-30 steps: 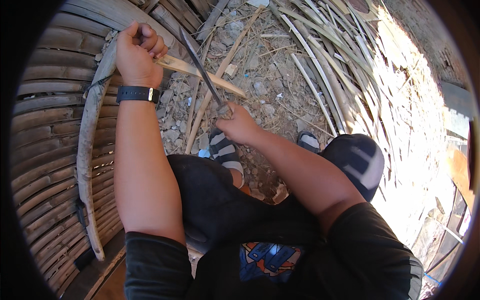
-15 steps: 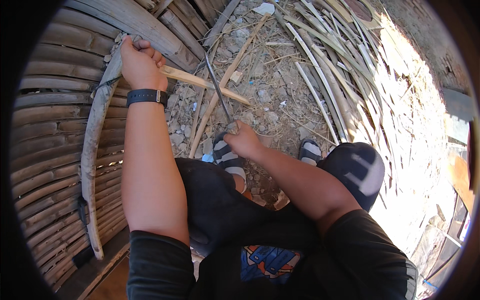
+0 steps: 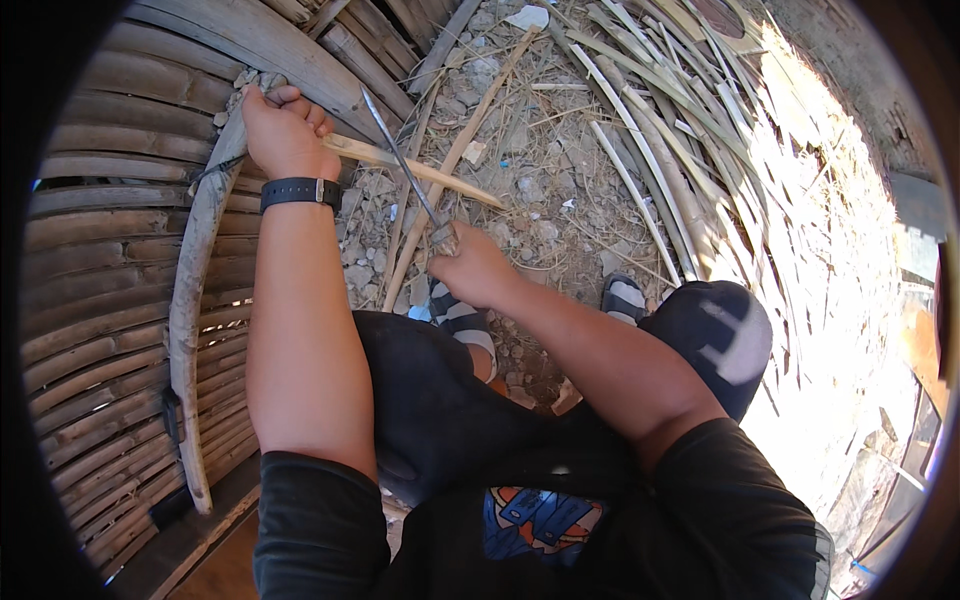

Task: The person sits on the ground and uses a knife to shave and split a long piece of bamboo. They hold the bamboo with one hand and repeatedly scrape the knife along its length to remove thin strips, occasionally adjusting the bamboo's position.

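Note:
Near the bamboo wall, my left hand (image 3: 286, 132) is closed round one end of a pale split wooden stick (image 3: 462, 187). Its grip is partly hidden by the back of the hand. From there the stick slants down to the right, over the rubble. My right hand (image 3: 474, 266), in front of my knees, grips the handle of a long, narrow-bladed knife (image 3: 422, 194). The blade points up and to the left, its tip beyond the stick. In this view blade and stick cross; I cannot tell whether they touch.
A slatted bamboo wall (image 3: 110, 240) stands on the left, with a bent grey pole (image 3: 186, 300) against it. Another long strip (image 3: 459, 150) lies on the stony ground. Many split bamboo strips (image 3: 664, 170) are piled at right. My sandalled feet (image 3: 463, 319) are below my hands.
My right hand has moved slightly up and left, and the knife blade has swung left, its tip now closer to my left hand. My left hand and the stick have hardly moved.

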Available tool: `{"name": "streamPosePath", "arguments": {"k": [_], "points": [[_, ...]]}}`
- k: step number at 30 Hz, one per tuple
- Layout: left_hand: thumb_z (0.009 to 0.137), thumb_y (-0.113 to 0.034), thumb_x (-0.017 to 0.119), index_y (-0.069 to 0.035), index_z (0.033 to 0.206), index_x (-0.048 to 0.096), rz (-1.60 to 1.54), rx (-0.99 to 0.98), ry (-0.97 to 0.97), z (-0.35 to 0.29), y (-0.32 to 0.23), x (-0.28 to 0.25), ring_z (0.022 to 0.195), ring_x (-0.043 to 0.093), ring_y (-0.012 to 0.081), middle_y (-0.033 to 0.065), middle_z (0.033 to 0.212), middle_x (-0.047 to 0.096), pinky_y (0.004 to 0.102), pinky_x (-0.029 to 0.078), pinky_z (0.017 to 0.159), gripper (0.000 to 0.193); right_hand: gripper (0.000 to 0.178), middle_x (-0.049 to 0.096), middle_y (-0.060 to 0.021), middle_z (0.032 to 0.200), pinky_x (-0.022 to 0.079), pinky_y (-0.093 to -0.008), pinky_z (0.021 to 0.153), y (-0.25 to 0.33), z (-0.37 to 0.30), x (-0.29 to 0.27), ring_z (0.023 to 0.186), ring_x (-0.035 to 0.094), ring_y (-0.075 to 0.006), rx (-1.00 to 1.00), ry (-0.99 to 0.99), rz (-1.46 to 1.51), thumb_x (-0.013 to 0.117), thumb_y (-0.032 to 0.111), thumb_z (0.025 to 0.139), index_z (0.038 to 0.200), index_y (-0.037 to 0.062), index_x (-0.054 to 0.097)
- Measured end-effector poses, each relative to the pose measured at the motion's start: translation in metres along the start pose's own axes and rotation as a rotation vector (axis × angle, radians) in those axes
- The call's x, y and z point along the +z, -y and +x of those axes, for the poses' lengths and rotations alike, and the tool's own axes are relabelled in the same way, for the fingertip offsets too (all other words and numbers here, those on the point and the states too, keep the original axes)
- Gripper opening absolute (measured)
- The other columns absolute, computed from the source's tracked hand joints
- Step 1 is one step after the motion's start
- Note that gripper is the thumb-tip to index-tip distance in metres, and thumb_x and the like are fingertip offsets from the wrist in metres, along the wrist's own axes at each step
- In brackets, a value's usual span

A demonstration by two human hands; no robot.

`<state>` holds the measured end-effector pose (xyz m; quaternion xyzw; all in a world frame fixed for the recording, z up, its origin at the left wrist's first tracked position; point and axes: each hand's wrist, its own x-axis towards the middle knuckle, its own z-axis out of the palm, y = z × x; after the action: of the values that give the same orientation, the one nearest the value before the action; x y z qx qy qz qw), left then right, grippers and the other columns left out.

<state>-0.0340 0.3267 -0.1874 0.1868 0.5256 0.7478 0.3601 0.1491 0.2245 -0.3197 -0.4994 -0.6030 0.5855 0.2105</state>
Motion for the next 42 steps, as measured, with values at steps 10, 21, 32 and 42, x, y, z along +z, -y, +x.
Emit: {"name": "streamPosePath", "arguments": {"k": [10, 21, 32, 42], "points": [[0.099, -0.047, 0.04, -0.008, 0.078, 0.047, -0.007, 0.001, 0.002, -0.011, 0.0, 0.013, 0.047, 0.026, 0.0113, -0.004, 0.053, 0.028, 0.0295, 0.026, 0.049, 0.044, 0.04, 0.067, -0.0171, 0.074, 0.052, -0.0392, 0.066, -0.051, 0.011, -0.004, 0.065, 0.066, -0.027, 0.344, 0.012, 0.276, 0.065, 0.019, 0.079, 0.111, -0.0034, 0.059], [0.1, -0.047, 0.039, -0.009, 0.077, 0.047, -0.008, 0.0, 0.003, -0.009, 0.0, 0.013, 0.045, 0.025, 0.0113, -0.0042, 0.052, 0.028, 0.0292, 0.027, 0.048, 0.045, 0.041, 0.067, -0.0178, 0.077, 0.053, -0.0397, 0.061, -0.108, 0.019, -0.004, 0.059, 0.065, -0.0295, 0.404, -0.068, 0.189, 0.065, 0.019, 0.079, 0.112, -0.0048, 0.059], [0.1, -0.048, 0.04, -0.01, 0.076, 0.046, 0.005, 0.027, 0.032, -0.017, 0.001, 0.024, 0.045, 0.023, 0.0109, -0.0048, 0.052, 0.026, 0.0289, 0.025, 0.048, 0.046, 0.035, 0.067, -0.0159, 0.077, 0.053, -0.0378, 0.064, -0.12, 0.014, -0.007, 0.065, 0.066, -0.0271, 0.355, -0.033, 0.1, 0.064, 0.018, 0.08, 0.106, -0.0057, 0.059], [0.102, -0.045, 0.035, -0.011, 0.075, 0.046, 0.066, 0.019, 0.074, -0.019, 0.002, 0.029, 0.047, 0.024, 0.0122, -0.0033, 0.053, 0.024, 0.0292, 0.026, 0.047, 0.045, 0.034, 0.067, -0.0176, 0.076, 0.052, -0.0357, 0.054, -0.077, 0.008, -0.002, 0.056, 0.065, -0.0252, 0.004, -0.109, 0.005, 0.064, 0.017, 0.082, 0.105, -0.0059, 0.057]]}}
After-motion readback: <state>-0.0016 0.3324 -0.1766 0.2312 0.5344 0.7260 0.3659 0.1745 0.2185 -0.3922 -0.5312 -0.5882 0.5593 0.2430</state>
